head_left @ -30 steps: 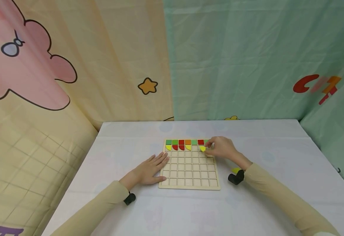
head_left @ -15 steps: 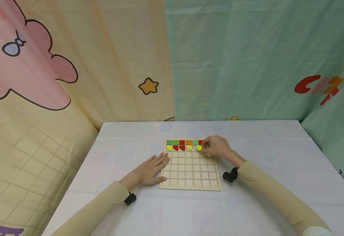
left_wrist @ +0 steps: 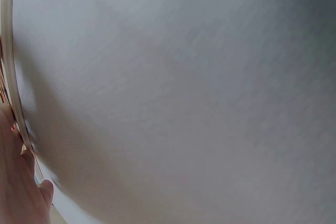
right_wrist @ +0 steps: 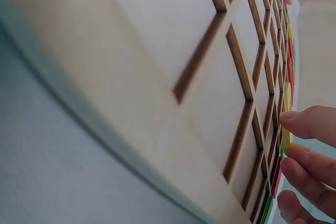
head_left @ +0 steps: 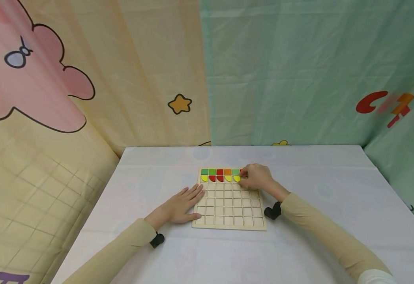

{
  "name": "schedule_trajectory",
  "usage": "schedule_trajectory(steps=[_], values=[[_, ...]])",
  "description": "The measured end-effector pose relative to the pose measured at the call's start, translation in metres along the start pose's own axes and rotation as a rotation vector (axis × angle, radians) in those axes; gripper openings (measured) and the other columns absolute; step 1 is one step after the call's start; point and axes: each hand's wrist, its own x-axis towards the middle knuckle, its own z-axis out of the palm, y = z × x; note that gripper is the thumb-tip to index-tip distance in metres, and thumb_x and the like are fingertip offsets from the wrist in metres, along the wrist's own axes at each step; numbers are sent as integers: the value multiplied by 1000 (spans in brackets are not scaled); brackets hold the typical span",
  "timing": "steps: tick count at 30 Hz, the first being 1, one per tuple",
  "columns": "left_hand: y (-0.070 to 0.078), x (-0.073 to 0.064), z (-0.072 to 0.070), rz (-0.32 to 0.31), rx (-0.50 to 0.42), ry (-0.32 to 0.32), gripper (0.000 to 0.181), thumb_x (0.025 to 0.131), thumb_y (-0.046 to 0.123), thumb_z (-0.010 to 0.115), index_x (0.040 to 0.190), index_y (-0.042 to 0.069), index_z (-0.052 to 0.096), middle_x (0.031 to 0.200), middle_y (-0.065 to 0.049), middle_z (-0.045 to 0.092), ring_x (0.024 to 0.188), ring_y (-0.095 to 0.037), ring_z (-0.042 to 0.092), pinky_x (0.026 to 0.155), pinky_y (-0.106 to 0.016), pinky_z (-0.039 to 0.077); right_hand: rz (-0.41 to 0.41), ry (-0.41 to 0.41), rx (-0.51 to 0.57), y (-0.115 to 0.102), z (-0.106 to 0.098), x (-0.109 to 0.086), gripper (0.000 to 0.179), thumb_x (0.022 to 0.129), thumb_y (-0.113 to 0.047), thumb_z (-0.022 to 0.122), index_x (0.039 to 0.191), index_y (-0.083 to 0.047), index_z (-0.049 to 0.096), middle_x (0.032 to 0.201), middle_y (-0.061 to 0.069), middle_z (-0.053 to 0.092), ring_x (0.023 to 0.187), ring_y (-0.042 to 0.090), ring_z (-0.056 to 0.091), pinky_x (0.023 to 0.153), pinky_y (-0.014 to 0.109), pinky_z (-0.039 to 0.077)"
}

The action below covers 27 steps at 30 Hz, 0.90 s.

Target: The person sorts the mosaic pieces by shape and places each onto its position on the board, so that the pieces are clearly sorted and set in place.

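Note:
A wooden grid board [head_left: 224, 210] lies on the table. Along its far row sit coloured square tiles, green, red and orange [head_left: 227, 172]. The row below holds quarter-circle tiles, two yellow and two red [head_left: 220, 178]. My right hand [head_left: 258, 177] pinches a yellow quarter-circle tile [head_left: 236, 178] between thumb and index finger, at the cell right of these. The right wrist view shows the tile [right_wrist: 286, 98] low at the board's surface. My left hand [head_left: 180, 206] lies flat with spread fingers across the board's left edge. The far right tiles are hidden behind my right hand.
A white cloth covers the table [head_left: 192, 256]. Behind it hang a beige curtain [head_left: 150, 79] and a green curtain [head_left: 281, 79]. Black wrist cameras [head_left: 272, 211] stick out under both wrists. Bare cells fill the near part of the board.
My right hand has moved left along the second row with the yellow quarter-circle tile, bringing it beside the other yellow one. My left hand has stayed on the board's edge.

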Motion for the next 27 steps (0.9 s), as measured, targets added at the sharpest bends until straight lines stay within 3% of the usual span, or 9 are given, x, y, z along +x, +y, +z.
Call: schedule_trajectory(steps=[10, 27], values=[[1, 1, 1, -11, 26, 6, 82, 96, 64, 31, 156, 12, 9, 164, -5, 3, 151, -21, 3, 122, -45, 14, 15, -14, 6, -2, 0, 0, 24, 80, -33, 75, 97, -16, 77, 91, -2, 75, 79, 12, 67, 61, 29, 53], [3, 0, -2, -15, 5, 3, 82, 96, 63, 33, 156, 12, 10, 164, -5, 4, 151, -22, 4, 122, -45, 14, 31, -19, 39, -2, 2, 3, 19, 82, -30, 74, 95, -16, 77, 89, -2, 75, 78, 12, 67, 61, 29, 52]])
